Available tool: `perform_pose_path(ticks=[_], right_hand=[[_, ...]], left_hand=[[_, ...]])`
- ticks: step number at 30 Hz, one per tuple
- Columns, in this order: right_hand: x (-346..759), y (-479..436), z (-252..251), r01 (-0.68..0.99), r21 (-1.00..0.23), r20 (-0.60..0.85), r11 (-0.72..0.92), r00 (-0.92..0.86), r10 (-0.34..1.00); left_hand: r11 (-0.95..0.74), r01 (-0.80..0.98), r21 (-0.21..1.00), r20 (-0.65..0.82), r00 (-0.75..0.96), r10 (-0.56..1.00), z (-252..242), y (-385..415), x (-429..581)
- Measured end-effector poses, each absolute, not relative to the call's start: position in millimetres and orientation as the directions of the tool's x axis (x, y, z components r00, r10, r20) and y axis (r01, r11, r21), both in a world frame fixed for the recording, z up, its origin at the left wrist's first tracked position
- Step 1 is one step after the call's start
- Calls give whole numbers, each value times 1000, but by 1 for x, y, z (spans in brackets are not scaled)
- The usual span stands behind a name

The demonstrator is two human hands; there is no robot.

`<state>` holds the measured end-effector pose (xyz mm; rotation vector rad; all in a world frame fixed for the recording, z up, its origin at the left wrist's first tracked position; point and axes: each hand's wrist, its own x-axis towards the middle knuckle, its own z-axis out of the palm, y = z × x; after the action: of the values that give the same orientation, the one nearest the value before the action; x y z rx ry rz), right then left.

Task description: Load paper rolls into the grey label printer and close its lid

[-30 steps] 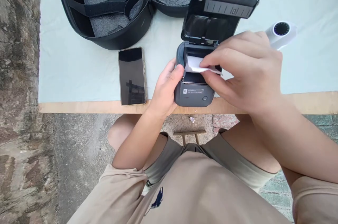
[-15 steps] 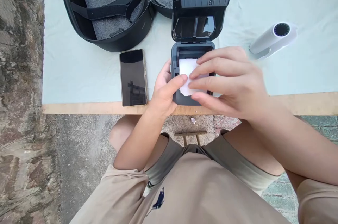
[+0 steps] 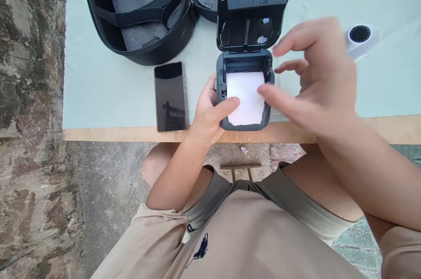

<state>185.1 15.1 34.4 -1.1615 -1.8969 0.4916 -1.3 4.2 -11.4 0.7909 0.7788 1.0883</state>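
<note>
A small dark label printer sits at the table's front edge with its lid tipped up and back. White paper lies over its compartment and hangs toward me, its lower end torn unevenly. My left hand grips the printer's left side, the thumb pressing on the paper. To the right, my right hand is raised with fingers apart and bent, holding nothing. Its thumb tip overlaps the paper's right edge in view; whether it touches I cannot tell. What lies under the paper is hidden.
A phone lies left of the printer. Behind it stands an open black zippered case with grey foam. A white device with a round black dial is partly behind my right hand. The wooden table edge runs in front.
My right hand has moved off the paper, up and to the right, with its fingers spread. More of the paper shows. My left hand keeps its hold on the printer.
</note>
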Motion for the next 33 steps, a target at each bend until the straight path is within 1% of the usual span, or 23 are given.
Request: perform_pose_path(ticks=[2,3,6,8,10,12,17,19,21,24,26,28,33], right_hand=[[188,17,37,469,-764,443,444,-118,888],[189,19,38,434,-788,440,437,-100,893],[191,22,40,365,-821,426,440,-123,896],[191,23,40,372,-831,405,414,-107,908],[190,23,40,414,-818,401,399,-86,912],[191,24,38,444,-792,413,420,-116,903],[194,28,29,424,-729,433,536,-321,842],[194,28,26,405,-762,388,505,-339,857],[192,26,24,376,-833,284,407,-340,896],[187,22,23,311,-900,164,304,-405,899],[183,19,24,274,-920,143,280,-429,892],[182,17,26,266,-925,142,273,-425,894],[184,19,26,317,-900,141,299,-436,889]], left_hand=[[251,-443,861,-126,292,948,-14,5,-3],[251,-432,866,-120,307,944,-14,5,-4],[257,-385,887,-117,349,930,-14,6,-6],[251,-363,897,-118,350,929,-13,6,-7],[245,-361,900,-114,347,931,-12,5,-6],[247,-368,896,-112,350,930,-12,5,-5],[277,-392,877,-153,320,935,-15,6,-5],[270,-402,875,-140,323,936,-15,6,-5],[264,-411,873,-122,340,933,-13,5,-5],[266,-479,837,-94,352,931,-7,2,-3],[278,-516,810,-100,345,933,-4,1,-1],[284,-508,813,-119,332,936,-3,1,0],[277,-450,849,-127,336,933,-1,2,-1]])
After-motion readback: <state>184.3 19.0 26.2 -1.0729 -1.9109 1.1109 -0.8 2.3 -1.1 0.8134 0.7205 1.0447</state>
